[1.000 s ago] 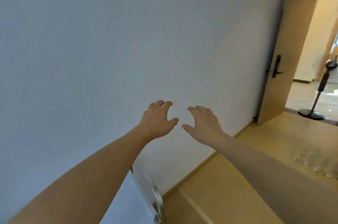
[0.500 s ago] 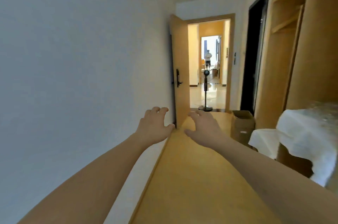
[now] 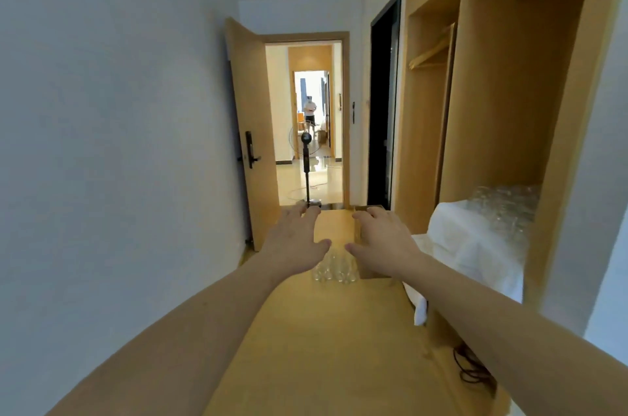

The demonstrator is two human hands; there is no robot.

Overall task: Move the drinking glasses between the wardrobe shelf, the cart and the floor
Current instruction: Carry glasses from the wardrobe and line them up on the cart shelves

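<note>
Standing on the wooden floor [image 3: 326, 347] ahead, a small cluster of clear drinking glasses [image 3: 334, 269], partly hidden behind both outstretched hands. More glasses [image 3: 506, 208] massed on the wardrobe shelf [image 3: 535, 266] at right, beside a white cloth [image 3: 472, 249] draped over the shelf edge and hanging down. Left hand [image 3: 295, 245] raised palm-down, fingers spread and relaxed, holding nothing, thumb pointing inward. Right hand [image 3: 382, 242] mirroring it just beside, fingers straight and loose, also holding nothing; thumbs near each other but apart, glasses showing through the gap. Behind the right hand, a cardboard box [image 3: 365, 239] on the floor near the wardrobe [image 3: 503, 82]. Farther on, an open wooden door [image 3: 253, 130] with a dark handle, a standing fan [image 3: 307, 160] in the doorway, and a distant person [image 3: 310, 109] in the far room. Black cable [image 3: 470, 368] coiled on the floor at lower right. Plain white wall [image 3: 112, 143] along the left.
</note>
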